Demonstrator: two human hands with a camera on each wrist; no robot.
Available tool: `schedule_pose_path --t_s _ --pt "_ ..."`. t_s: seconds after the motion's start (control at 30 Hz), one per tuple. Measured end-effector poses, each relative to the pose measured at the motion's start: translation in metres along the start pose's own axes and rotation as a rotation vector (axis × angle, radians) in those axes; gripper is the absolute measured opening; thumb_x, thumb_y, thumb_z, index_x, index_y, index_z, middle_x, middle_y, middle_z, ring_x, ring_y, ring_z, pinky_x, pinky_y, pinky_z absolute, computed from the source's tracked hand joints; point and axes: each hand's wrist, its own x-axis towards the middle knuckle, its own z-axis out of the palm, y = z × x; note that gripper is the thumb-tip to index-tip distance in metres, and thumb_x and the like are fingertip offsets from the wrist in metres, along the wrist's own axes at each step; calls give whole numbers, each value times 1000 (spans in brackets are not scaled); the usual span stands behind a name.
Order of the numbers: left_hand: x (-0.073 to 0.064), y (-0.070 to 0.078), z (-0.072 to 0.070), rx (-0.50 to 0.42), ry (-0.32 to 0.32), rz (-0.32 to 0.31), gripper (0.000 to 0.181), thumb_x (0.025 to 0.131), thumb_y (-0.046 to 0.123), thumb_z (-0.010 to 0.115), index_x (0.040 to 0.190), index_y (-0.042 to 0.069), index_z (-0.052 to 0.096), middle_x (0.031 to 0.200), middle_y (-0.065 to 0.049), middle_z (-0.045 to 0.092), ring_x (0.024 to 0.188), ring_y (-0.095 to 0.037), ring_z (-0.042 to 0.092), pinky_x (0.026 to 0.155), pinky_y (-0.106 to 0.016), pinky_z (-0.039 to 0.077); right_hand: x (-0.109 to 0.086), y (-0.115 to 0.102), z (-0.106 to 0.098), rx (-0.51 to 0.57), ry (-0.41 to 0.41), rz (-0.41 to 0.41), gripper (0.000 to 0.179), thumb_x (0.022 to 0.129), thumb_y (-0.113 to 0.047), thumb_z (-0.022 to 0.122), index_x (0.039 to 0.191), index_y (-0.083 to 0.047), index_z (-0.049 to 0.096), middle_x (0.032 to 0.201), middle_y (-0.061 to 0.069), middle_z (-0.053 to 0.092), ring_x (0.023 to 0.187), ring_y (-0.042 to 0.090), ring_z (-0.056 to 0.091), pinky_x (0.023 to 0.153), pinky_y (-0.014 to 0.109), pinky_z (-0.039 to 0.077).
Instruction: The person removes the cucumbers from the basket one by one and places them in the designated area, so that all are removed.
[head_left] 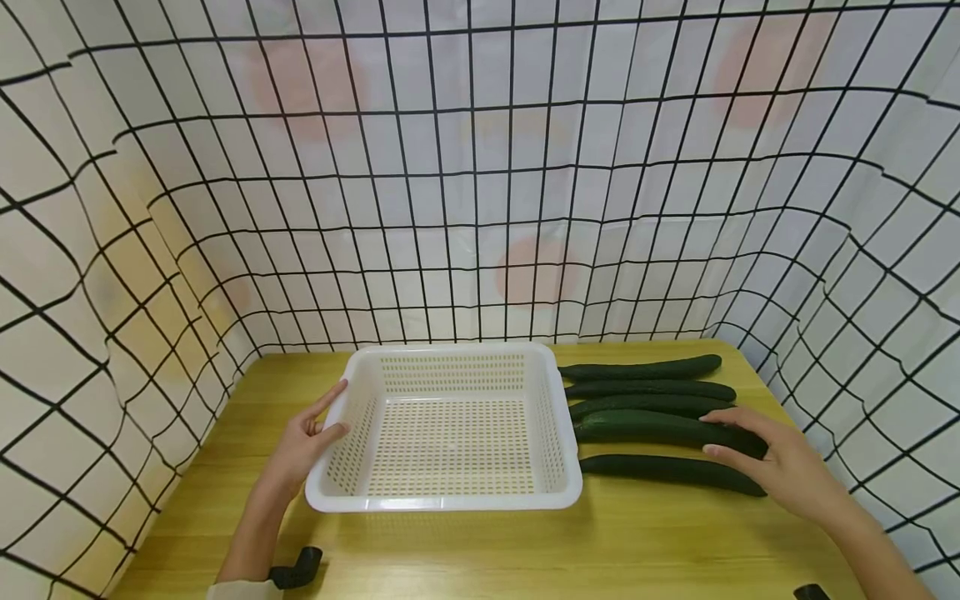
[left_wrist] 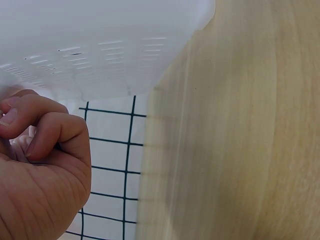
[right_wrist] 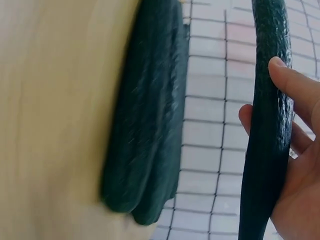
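Note:
A white plastic basket (head_left: 450, 503) with slotted sides stands in the middle of the head view, with nothing inside. My left hand (head_left: 303, 442) grips its left rim, thumb over the edge; in the left wrist view the other fingers (left_wrist: 60, 130) curl beside the basket wall. On the right, my right hand (head_left: 787, 462) holds a dark green cucumber (head_left: 660, 427) near its right end. The right wrist view shows thumb and fingers around this cucumber (right_wrist: 267, 125), which is raised beside other cucumbers (right_wrist: 145, 110).
More cucumbers lie roughly parallel on the wooden table (head_left: 450, 558), one at the back (head_left: 645, 368) and one in front (head_left: 667, 472). Their left ends reach the basket's right side. Black wire mesh (head_left: 472, 225) over white sheeting encloses the back and sides.

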Motion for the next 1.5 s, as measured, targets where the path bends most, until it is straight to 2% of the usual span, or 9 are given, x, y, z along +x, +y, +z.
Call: schedule_pose_path --t_s 0.1,0.2,0.3,0.53,0.77,0.9,1.1,1.33,1.5 --pt "1 0 0 -2 2 -1 74 99 9 63 163 28 32 62 -10 67 73 -32 77 65 -45 64 -6 12 1 2 17 -5 40 92 -32 78 130 -36 66 130 -3 66 115 -22 39 82 22 53" --pt "1 0 0 -6 4 3 74 99 8 63 163 27 32 65 -12 70 75 -31 78 66 -46 64 -13 19 3 -8 17 -14 39 91 -33 79 128 -34 68 127 -2 67 113 -25 38 79 11 47" --pt "0 1 0 -9 8 3 74 99 7 62 163 27 32 66 -13 71 76 -32 78 66 -46 64 -19 25 9 2 3 -10 38 90 -32 80 126 -33 69 127 -1 68 113 -25 39 81 8 45" --pt "-1 1 1 -7 12 2 74 99 8 62 164 28 31 66 -14 70 78 -35 78 66 -47 64 -32 28 27 11 -47 -29 38 89 -31 80 125 -34 70 125 -6 70 112 -19 48 82 19 54" --pt "-2 1 2 -9 25 6 74 99 7 62 163 29 32 62 -11 67 75 -33 78 65 -45 64 -37 27 36 1 -115 27 34 91 -42 76 124 -39 68 128 -3 69 113 -10 54 84 27 57" --pt "-2 0 2 -1 31 -1 74 99 7 62 163 29 32 56 -6 62 71 -31 77 64 -44 64 -38 30 41 -3 -112 20 33 92 -42 75 123 -38 68 125 -6 70 111 -6 58 83 27 58" --pt "-3 -1 1 -1 24 -2 74 99 7 62 163 29 32 58 -9 64 73 -32 77 64 -45 64 -34 32 44 -26 -116 30 33 93 -45 74 124 -38 67 126 -7 69 112 -1 60 85 31 58" --pt "-2 0 0 10 8 -9 75 99 8 62 163 31 31 56 -4 59 72 -30 77 65 -45 64 -29 35 48 -29 -58 1 34 90 -40 78 123 -35 69 123 -8 69 110 -3 60 84 32 58" --pt "-3 0 0 8 -18 -11 75 100 9 61 164 30 30 57 -3 60 74 -30 78 67 -46 64 -23 37 51 -44 -57 -1 35 91 -42 77 124 -34 69 124 -8 69 112 2 61 87 35 58"
